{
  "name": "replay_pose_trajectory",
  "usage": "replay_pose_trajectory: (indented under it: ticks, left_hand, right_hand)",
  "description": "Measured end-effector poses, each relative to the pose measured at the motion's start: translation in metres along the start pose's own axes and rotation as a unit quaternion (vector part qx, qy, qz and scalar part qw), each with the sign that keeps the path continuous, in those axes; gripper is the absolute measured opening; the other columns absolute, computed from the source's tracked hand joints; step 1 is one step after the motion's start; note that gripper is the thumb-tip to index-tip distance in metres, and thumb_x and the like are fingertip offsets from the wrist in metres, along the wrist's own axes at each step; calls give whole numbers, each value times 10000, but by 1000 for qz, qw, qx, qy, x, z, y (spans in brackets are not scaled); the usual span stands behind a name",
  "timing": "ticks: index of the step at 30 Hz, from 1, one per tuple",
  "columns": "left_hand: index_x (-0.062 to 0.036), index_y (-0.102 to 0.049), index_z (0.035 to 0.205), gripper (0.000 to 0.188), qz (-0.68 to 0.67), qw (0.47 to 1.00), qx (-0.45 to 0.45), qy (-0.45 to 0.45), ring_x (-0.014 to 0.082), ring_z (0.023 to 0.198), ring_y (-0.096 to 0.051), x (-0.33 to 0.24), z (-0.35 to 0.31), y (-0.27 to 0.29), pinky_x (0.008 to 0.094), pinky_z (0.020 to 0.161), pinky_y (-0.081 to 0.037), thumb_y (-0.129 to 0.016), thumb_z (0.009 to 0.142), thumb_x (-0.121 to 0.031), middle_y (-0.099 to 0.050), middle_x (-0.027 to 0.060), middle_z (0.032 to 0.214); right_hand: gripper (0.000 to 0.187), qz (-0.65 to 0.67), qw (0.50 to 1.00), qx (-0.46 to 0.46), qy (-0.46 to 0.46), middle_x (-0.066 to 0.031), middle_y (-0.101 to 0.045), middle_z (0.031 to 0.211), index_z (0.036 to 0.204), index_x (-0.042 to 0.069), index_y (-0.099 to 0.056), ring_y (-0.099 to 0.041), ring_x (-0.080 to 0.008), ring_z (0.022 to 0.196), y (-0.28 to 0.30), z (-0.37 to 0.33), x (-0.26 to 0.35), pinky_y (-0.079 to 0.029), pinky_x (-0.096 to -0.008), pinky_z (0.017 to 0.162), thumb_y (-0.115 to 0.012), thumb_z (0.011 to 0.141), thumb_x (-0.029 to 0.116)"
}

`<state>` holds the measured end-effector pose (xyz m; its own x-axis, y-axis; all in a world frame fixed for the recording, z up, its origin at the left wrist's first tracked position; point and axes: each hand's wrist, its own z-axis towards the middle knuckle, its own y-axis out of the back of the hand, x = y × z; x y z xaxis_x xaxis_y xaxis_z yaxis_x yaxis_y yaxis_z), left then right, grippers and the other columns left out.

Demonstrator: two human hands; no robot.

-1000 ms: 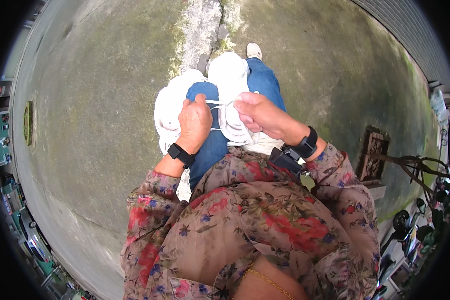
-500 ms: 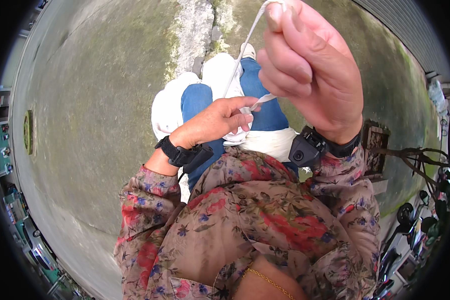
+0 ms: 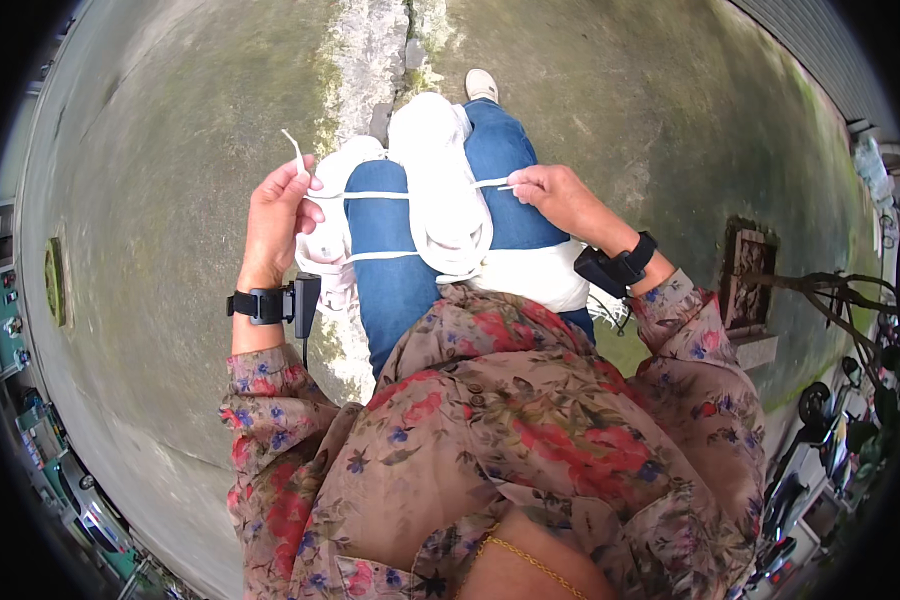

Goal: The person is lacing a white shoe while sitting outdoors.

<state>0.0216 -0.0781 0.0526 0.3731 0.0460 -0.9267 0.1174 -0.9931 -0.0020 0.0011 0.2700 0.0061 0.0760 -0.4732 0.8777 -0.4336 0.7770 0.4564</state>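
Note:
A white shoe [image 3: 435,185] rests on my lap between the thighs, its rounded toe pointing away. White shoelace [image 3: 378,195] runs from it both ways, stretched over the jeans. My left hand [image 3: 285,205], out beyond the left thigh, pinches one part of the lace, and a loose tip sticks up above the fingers. On the other side my right hand [image 3: 550,190] pinches the lace over the right thigh, a short end showing at the fingertips. A second white strand [image 3: 382,257] crosses the left thigh nearer to me.
Beside my left thigh hangs a white item [image 3: 320,245], perhaps a second shoe. White cloth [image 3: 537,278] lies over the right thigh. Around me is mossy concrete [image 3: 170,230] with a pale cracked strip [image 3: 365,60]. A square grate [image 3: 750,275] and bare branches [image 3: 820,290] are at right.
My right hand has come down from high up front to the right thigh. My left hand has moved from the shoe out to the left, drawing lace across the thigh.

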Motion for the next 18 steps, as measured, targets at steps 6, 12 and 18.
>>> replay_pose_trajectory:
  ticks: [6,12,18]
  left_hand:
    - [35,-542,1055,215,241,960,127,59,80,440,-531,34,-20,-68,192,359,-377,-476,885,-79,-607,55,842]
    - [38,-553,1038,263,360,919,108,-123,140,457,-553,71,-20,-78,252,412,-423,-604,817,-96,-615,111,811]
    - [16,-576,954,250,448,847,67,-280,317,653,-598,66,-26,-87,369,565,-477,-644,768,-135,-609,190,791]
  right_hand:
    - [202,-187,982,6,30,-213,-589,805,758,-29,-583,-573,-366,741,-33,0,-6,-453,-414,668,-506,818,148]
    - [142,-276,958,7,80,-207,-571,787,739,-14,-567,-570,-362,751,-39,2,-2,-453,-429,688,-474,791,79]
    - [77,-353,923,55,142,-157,-540,838,802,18,-542,-573,-305,782,-36,1,8,-436,-429,679,-496,751,54]
